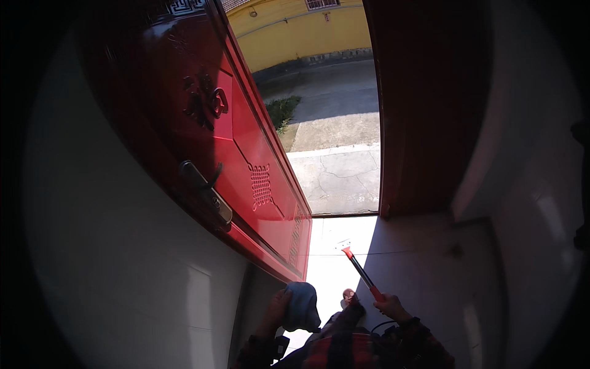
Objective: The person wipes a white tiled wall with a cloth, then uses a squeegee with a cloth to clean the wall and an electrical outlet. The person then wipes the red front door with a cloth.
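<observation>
My left hand grips a folded blue-grey cloth at waist height, close to the lower edge of an open red door. In my right hand is a long-handled scraper with a red grip, a dark shaft and a red head. Its bright blade end points forward, over the sunlit floor tiles; glare makes the blade hard to make out. The door carries raised ornaments and a lever handle on a metal plate.
Past the doorway lies a cracked concrete yard with a patch of grass and a yellow wall. A dark door panel stands on the right. Pale walls flank both sides. One sandalled foot shows below.
</observation>
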The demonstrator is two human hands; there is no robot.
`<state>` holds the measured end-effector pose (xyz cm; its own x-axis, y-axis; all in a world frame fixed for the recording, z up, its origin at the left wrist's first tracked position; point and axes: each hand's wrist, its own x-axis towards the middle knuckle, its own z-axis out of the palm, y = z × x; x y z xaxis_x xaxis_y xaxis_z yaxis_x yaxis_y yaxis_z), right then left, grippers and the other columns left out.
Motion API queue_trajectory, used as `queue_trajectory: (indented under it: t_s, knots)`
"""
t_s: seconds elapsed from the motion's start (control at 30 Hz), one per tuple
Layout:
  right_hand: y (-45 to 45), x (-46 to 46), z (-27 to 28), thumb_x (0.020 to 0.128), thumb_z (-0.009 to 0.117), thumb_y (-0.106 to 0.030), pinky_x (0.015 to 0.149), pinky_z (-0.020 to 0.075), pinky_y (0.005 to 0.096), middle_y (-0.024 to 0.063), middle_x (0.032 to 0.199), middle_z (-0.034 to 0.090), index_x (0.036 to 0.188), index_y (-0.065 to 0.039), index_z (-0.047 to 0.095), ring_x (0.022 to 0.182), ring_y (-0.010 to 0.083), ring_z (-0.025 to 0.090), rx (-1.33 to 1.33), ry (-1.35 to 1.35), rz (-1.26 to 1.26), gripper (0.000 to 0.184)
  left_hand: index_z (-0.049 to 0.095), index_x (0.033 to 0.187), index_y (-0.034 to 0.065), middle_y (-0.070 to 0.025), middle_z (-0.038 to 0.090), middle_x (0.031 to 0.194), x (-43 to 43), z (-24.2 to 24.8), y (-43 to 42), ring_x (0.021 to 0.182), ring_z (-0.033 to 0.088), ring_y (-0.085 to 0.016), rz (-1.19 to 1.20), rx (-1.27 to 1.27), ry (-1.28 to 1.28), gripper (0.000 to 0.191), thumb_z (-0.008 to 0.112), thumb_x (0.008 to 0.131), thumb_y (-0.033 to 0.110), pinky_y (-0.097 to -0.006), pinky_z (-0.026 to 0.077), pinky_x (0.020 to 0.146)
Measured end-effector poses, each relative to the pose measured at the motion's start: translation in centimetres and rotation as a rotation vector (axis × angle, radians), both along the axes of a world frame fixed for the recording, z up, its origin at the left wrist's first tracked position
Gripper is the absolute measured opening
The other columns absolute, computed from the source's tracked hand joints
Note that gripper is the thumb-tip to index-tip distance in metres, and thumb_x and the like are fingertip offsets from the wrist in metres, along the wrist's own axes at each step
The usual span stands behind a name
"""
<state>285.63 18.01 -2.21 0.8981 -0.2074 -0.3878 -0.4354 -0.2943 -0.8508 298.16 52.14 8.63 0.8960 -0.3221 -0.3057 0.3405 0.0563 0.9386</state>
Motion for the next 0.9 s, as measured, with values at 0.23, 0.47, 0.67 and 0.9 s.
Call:
queue_trajectory:
  t_s: [0.23, 0.47, 0.67, 0.9]
  knots:
    - [-10.9, 11.6, -3.1, 0.074, 0.074, -0.036, 0.073, 0.0544, 0.0409, 0.0195, 0.082, 0.07, 0.096, 0.002, 0.07, 0.078, 0.0324, 0.07, -0.243, 0.335, 0.134, 0.045, 0.059, 0.117, -0.0033, -0.0085, 0.067, 0.097, 16.2, 1.2, -7.3, 0.088, 0.065, -0.018, 0.037, -0.363, 0.139, 0.036, 0.06, 0.098, 0.028, -0.0344, 0.054, 0.082]
    - [-17.2, 22.4, -5.3, 0.075, 0.072, -0.04, 0.068, 0.0529, 0.0441, 0.0204, 0.076, 0.068, 0.089, -0.002, 0.07, 0.081, 0.0348, 0.07, -0.284, 0.287, 0.125, 0.041, 0.059, 0.117, -0.0046, -0.0112, 0.068, 0.099, 28.5, 4.0, -13.6, 0.082, 0.069, -0.02, 0.06, -0.24, 0.138, 0.044, 0.064, 0.095, 0.032, -0.034, 0.06, 0.068]
    - [-21.9, 34.4, -7.2, 0.079, 0.07, -0.033, 0.059, 0.049, 0.0405, 0.0161, 0.067, 0.065, 0.079, 0.001, 0.065, 0.069, 0.0247, 0.068, -0.096, 0.24, 0.288, 0.034, 0.064, 0.101, -0.0006, -0.0008, 0.062, 0.085, 33.1, 4.3, -16.0, 0.079, 0.055, -0.008, 0.301, 0.165, -0.025, 0.037, 0.064, 0.095, 0.036, -0.0252, 0.049, 0.072]
    - [-26.0, 51.2, -4.2, 0.083, 0.07, -0.024, 0.045, 0.0434, 0.0326, 0.0066, 0.06, 0.058, 0.08, 0.002, 0.06, 0.052, 0.0143, 0.058, 0.107, 0.089, 0.26, 0.027, 0.064, 0.101, 0.0, -0.0004, 0.062, 0.082, 35.1, 5.6, -19.7, 0.078, 0.055, -0.007, 0.543, 0.432, -0.119, 0.035, 0.069, 0.092, 0.033, -0.0248, 0.047, 0.07]
